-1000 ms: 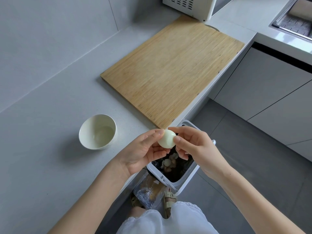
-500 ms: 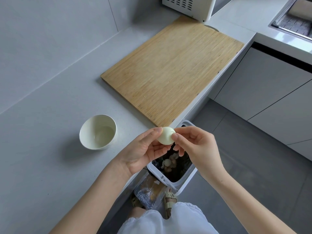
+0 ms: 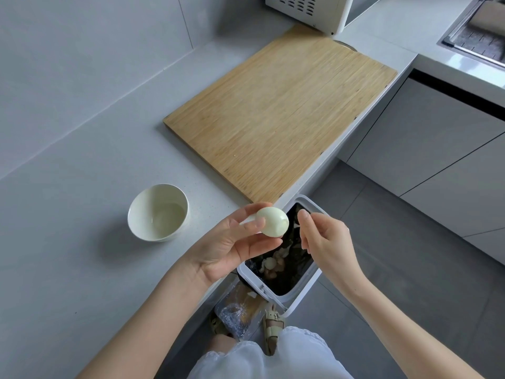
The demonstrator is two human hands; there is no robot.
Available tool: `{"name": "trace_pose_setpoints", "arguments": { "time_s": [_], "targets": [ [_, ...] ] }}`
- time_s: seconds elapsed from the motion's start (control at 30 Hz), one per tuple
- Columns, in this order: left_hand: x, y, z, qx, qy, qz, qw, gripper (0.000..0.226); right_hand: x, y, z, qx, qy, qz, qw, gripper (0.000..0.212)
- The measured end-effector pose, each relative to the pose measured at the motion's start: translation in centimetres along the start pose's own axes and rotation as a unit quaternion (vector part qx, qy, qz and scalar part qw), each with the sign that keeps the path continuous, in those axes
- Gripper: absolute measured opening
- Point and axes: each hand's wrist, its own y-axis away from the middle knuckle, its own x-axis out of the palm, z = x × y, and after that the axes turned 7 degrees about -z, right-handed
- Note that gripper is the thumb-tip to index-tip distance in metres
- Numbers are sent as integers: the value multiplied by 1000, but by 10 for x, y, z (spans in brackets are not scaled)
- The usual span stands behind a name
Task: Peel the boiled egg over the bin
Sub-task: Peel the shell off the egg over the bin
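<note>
One peeled egg held at frame centre, above the bin's upper-left corner.

The left hand (image 3: 232, 247) grips the single egg (image 3: 272, 222) in its fingertips, long axis running upper left to lower right; the right hand (image 3: 325, 242), loosely curled and holding nothing visible, hovers just right over the one open bin (image 3: 297, 295).

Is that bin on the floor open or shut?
Open: the bin shows its dark inside, with shell scraps lying in it; no lid covers it.
</note>
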Motion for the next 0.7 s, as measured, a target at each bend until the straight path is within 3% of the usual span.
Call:
{"name": "trace_pose_setpoints", "arguments": {
  "time_s": [0.07, 0.13, 0.2, 0.3, 0.37, 0.47, 0.6, 0.7],
  "targets": [
    [-1, 0, 0, 1, 4, 3, 1000, 46, 4, -7, -17, -4, 80, 25, 996, 43],
    [-2, 1, -1, 8, 3, -1, 1000, 44, 7, -11, -29, -15, 173, 90, 981, 11],
    [-2, 1, -2, 16, -12, -5, 1000, 43, 10, -12, -39, 13, 213, 156, 964, 35],
    [-3, 1, -3, 29, -41, -18, 999, 38, 10, -15, -38, 22, 184, 125, 975, 6],
    [-3, 2, -3, 39, -59, -28, 997, 38, 8, -16, -33, 25, 138, 95, 986, 28],
    [-4, 1, -3, 50, -98, -38, 993, 42, 2, -13, -10, 3, 2, 81, 997, 39],
    [-5, -2, -3, 53, -129, -42, 989, 43, 2, -6, 14, -70, -97, 158, 980, 25],
    [-5, -3, -3, 54, -142, -46, 987, 45, 7, -7, 17, -89, -101, 139, 981, 21]
  ]
}}
